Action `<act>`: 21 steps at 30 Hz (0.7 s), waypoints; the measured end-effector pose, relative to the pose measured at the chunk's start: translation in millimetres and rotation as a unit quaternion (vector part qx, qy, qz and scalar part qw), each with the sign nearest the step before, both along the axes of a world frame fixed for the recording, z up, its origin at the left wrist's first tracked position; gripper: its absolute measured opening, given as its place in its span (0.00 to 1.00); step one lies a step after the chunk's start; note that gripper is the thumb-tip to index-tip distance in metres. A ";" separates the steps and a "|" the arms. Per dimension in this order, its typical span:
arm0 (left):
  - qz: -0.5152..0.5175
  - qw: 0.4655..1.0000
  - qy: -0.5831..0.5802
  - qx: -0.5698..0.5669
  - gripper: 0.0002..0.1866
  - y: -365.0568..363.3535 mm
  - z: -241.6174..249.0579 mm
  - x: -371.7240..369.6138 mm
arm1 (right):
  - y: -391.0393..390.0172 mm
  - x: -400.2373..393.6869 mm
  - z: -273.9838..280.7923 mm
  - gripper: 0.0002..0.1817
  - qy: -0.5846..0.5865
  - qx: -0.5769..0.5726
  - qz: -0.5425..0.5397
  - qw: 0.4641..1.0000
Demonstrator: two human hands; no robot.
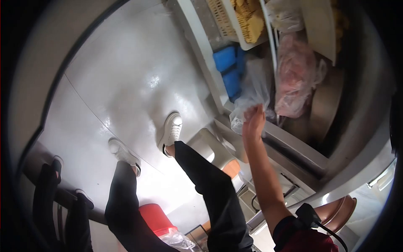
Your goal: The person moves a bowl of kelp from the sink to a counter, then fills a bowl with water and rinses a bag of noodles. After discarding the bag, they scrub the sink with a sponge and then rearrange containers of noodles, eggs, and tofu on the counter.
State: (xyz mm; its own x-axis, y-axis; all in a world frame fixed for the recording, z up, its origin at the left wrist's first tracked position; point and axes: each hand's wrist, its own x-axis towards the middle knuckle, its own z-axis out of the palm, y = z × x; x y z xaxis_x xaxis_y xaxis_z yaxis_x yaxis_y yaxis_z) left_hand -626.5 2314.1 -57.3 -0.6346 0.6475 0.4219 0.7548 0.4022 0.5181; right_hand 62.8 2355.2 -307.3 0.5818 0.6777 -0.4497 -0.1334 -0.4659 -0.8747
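Note:
My right hand (pixel 254 119) reaches in at the front edge of an open refrigerator or freezer compartment. Its fingers are closed on a clear plastic bag (pixel 255 86), which stretches up from the hand and is blurred; I cannot make out what is in it. Just right of the hand, behind a white wire rail (pixel 273 46), lies a plastic bag of pinkish food (pixel 295 77). Several blue packs or containers (pixel 225 59) sit to the left of the clear bag. My left hand is out of view.
Higher in the compartment are a basket (pixel 221 19), a white tray (pixel 250 44) of yellowish food and another wrapped bag (pixel 285 14). A metal frame (pixel 289 140) borders the opening. Below stand a red bucket (pixel 156 218) and my feet; another person's legs (pixel 77 224) are at lower left.

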 end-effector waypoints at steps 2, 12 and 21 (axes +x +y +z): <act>0.005 1.000 -0.009 0.016 0.31 -7.3 9.4 -3.5 | -4.1 -17.2 25.2 0.11 -0.029 0.102 -0.051 0.993; -0.014 0.998 -0.037 0.040 0.27 -21.2 38.3 -5.6 | -14.1 -52.6 110.0 0.15 0.072 0.094 -0.130 0.984; -0.012 1.000 0.020 -0.009 0.28 -10.7 33.2 27.5 | -17.1 -81.7 168.9 0.18 0.045 0.094 -0.129 0.986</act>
